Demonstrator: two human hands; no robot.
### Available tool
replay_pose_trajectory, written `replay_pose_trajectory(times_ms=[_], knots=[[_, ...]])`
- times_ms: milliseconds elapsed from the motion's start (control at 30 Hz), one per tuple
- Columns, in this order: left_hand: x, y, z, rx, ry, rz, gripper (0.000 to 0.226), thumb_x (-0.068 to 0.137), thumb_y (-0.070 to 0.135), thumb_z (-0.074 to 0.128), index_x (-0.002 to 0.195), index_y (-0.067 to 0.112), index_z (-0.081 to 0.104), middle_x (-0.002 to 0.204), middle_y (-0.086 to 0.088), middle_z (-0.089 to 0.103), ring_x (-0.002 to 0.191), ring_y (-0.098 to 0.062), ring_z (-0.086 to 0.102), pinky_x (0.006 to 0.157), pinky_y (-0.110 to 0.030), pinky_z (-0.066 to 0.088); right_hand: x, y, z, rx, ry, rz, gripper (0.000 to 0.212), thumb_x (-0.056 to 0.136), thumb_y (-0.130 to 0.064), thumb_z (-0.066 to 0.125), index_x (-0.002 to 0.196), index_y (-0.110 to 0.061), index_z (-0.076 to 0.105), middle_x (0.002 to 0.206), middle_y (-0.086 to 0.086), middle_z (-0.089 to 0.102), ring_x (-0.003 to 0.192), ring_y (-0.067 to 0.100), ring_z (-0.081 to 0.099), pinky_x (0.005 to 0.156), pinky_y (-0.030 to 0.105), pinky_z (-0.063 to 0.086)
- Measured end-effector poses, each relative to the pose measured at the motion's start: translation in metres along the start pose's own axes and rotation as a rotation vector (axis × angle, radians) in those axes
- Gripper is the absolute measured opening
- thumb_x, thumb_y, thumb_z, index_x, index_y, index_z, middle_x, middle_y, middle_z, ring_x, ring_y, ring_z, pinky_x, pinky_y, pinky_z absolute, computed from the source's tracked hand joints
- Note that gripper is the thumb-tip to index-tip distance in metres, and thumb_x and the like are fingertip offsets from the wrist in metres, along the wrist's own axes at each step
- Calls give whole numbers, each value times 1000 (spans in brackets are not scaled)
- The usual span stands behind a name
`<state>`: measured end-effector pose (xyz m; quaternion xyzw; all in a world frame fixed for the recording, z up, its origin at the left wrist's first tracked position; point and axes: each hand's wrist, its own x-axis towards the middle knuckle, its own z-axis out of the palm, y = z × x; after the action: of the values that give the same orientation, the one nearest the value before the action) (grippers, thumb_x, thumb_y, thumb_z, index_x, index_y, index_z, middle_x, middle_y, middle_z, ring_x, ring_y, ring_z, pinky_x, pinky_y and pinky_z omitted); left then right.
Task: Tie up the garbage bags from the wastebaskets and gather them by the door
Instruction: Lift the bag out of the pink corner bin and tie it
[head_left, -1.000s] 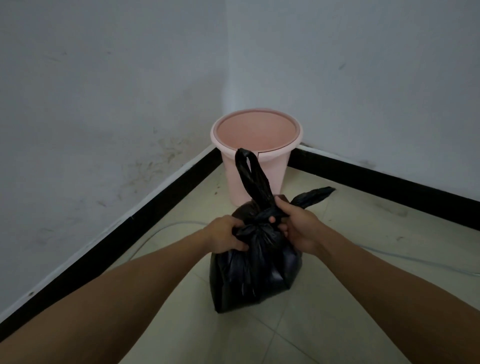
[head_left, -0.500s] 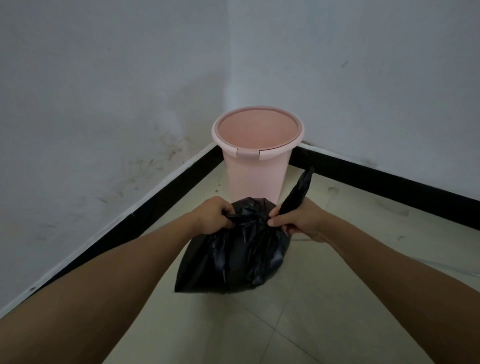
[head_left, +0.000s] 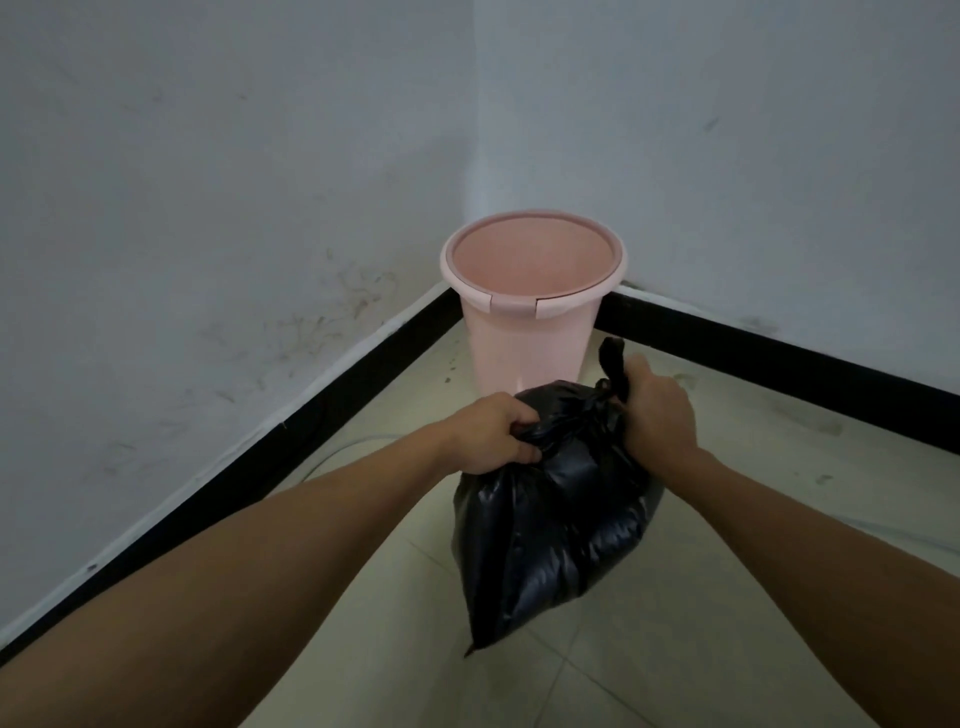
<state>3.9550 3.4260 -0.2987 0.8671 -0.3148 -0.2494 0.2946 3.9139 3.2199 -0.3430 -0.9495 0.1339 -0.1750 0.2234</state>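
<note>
A black garbage bag (head_left: 550, 525) hangs above the tiled floor, full and crinkled, its lower corner pointing down. My left hand (head_left: 491, 434) grips the bunched plastic at the bag's top left. My right hand (head_left: 657, 415) is closed around the top right, with one twisted end of the bag sticking up out of the fist. Behind the bag, in the room's corner, stands a pink wastebasket (head_left: 530, 332); it holds no liner and its inside is bare.
Two grey-white walls meet behind the wastebasket, each with a black baseboard (head_left: 311, 431) along the floor. A thin clear hose (head_left: 332, 453) lies on the pale floor tiles (head_left: 675, 649) left of my arm and reappears at the right.
The tall loop of plastic has been pulled down into the knot. The bag swung up to the left, then dropped back and right. My hands moved apart along the bag's top.
</note>
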Motion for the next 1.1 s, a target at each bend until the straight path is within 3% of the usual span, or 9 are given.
replay_pose_trajectory(times_ms=[133,267,333,433,567,667,767,900,1100], knots=[[1,3,8,13,-21,23,9,84,10,67,82,2,63,82,-6,62,79,-19,58,79,-33,50,3,7,7,34,32,79,23,94,-26,58,82,-12,44,67,6,52,61,27,46,54,35,33],[-1,-21,15,8,42,-87,13,81,10,69,81,0,62,81,-7,59,78,-20,57,78,-38,51,-5,3,17,594,-124,408,37,86,-4,64,60,-15,41,57,4,44,58,21,45,50,28,33],[-2,-33,20,-6,23,-173,16,79,10,71,82,-2,62,79,-8,59,76,-21,57,73,-35,51,-12,-1,17,927,-258,562,24,83,8,64,70,-9,52,64,10,54,61,22,53,53,27,45],[-5,-46,26,-4,-138,-296,18,81,8,70,77,5,53,77,-10,53,71,-21,52,62,-30,48,-20,-1,17,1146,-493,696,12,88,2,63,98,-2,59,85,15,66,69,24,68,56,30,56],[-4,-57,25,-40,-328,-439,21,82,21,73,80,9,57,88,-15,60,81,-27,59,78,-42,58,-22,4,21,1072,-390,874,20,91,-18,65,106,-6,62,85,7,66,74,22,65,59,31,55],[13,-51,17,-111,61,-318,24,79,34,76,80,14,64,81,-4,65,74,-19,59,68,-30,49,-25,11,23,1086,-365,975,21,90,-24,64,104,-9,62,85,5,61,76,21,60,70,37,54],[36,-36,14,-35,312,-113,21,86,13,65,107,15,65,108,1,59,83,-17,56,75,-22,40,-31,11,24,1162,-449,1034,15,93,-25,59,97,-10,60,89,8,60,81,23,59,74,42,55],[60,-23,28,89,47,-16,48,79,-8,52,120,14,65,122,-6,63,107,-20,59,89,-19,41,-35,13,27,1225,-472,1047,17,96,-24,55,95,-8,60,93,12,62,86,27,60,77,45,54],[65,-26,36,202,-63,-37,19,84,1,57,97,1,71,98,-12,69,84,-15,54,75,-20,39,-33,21,27,1166,-387,1043,16,99,-26,53,97,-11,59,90,8,65,81,24,61,67,37,50]])
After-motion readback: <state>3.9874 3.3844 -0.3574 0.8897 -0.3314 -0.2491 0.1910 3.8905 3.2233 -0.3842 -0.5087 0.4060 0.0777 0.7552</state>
